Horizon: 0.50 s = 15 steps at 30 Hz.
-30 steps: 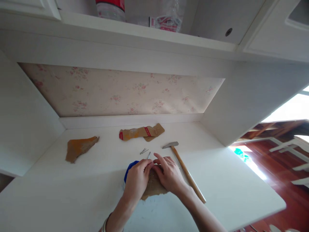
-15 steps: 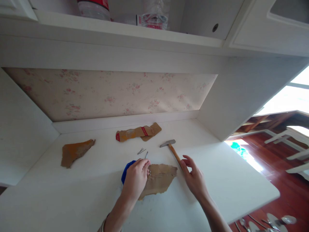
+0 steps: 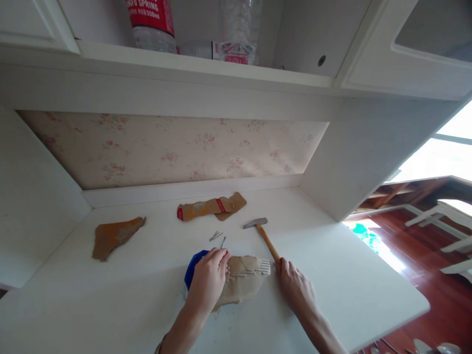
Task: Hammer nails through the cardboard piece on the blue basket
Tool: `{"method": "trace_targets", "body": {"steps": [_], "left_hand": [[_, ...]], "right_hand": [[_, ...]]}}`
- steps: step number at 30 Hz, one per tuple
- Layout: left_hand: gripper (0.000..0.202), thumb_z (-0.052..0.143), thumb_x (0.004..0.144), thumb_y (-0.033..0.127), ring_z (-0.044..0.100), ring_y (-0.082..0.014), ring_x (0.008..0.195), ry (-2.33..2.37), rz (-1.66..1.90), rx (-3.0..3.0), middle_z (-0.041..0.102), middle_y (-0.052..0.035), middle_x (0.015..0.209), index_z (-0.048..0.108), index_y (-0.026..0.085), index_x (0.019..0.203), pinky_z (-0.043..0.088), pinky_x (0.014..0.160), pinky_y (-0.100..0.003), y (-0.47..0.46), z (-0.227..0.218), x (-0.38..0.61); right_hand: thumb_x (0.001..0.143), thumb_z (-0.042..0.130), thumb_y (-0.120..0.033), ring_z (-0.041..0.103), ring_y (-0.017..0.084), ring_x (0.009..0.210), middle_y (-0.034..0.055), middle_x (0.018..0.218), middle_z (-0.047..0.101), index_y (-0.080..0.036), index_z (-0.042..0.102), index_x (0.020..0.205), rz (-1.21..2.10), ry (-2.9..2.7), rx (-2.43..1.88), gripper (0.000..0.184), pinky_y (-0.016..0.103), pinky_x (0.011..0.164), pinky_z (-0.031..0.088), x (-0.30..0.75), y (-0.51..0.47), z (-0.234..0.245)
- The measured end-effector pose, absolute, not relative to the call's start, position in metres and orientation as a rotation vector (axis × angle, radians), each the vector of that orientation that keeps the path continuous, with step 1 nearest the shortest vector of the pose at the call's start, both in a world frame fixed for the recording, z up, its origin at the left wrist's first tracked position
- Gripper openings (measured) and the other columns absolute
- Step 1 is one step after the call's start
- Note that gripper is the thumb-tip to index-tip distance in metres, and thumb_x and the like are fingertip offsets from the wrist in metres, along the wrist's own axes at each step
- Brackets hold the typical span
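My left hand [image 3: 210,275] is closed in a pinch on a nail [image 3: 223,242], whose thin metal end sticks out beyond the fingertips. Under and beside that hand are a torn piece of cardboard [image 3: 245,285] and a blue object [image 3: 193,265], partly hidden by the hand. My right hand [image 3: 297,285] is wrapped round the wooden handle of a hammer [image 3: 268,243]; its metal head points away from me, on or close to the table. Several loose nails [image 3: 216,236] lie just past my left hand.
More torn cardboard [image 3: 206,207] lies near the back edge of the white tabletop [image 3: 155,305], and another cardboard scrap [image 3: 116,237] is at the left. A shelf [image 3: 206,69] with plastic bottles [image 3: 153,24] hangs above. White side panels flank the table.
My right hand has closed from a loose finger hold into a full grip on the hammer handle. My left hand stays in its pinch. The view has tilted slightly upward.
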<state>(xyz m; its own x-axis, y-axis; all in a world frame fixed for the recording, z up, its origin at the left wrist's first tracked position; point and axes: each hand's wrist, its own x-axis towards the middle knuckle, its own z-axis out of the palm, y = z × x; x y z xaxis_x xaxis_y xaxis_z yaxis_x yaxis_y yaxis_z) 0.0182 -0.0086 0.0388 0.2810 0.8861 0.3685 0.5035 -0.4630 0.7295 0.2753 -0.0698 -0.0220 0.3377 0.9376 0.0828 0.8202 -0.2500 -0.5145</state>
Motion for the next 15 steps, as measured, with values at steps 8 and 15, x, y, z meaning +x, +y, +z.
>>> {"method": "trace_targets", "body": {"steps": [8,15], "left_hand": [[0.025,0.046,0.098,0.023,0.068,-0.0173,0.076,1.297,1.066,2.196,0.070,-0.0044,0.082,0.067,0.021,0.083,0.053,0.071,-0.026,-0.010,0.044,0.020],[0.026,0.046,0.098,0.021,0.066,-0.0160,0.073,1.319,1.014,2.201,0.068,-0.0024,0.079,0.065,0.021,0.080,0.051,0.071,-0.025,-0.010,0.043,0.021]], "right_hand": [[0.096,0.028,-0.061,0.042,0.010,0.040,-0.0069,0.063,0.046,-0.025,0.049,0.088,0.946,-1.284,-1.932,0.042,0.019,0.032,0.031,0.267,-0.074,0.042],[0.078,0.065,-0.063,0.017,0.003,0.036,-0.0119,0.060,0.037,-0.028,0.051,0.115,1.500,-0.871,-1.541,0.053,0.016,0.031,0.013,0.241,-0.122,0.091]]}}
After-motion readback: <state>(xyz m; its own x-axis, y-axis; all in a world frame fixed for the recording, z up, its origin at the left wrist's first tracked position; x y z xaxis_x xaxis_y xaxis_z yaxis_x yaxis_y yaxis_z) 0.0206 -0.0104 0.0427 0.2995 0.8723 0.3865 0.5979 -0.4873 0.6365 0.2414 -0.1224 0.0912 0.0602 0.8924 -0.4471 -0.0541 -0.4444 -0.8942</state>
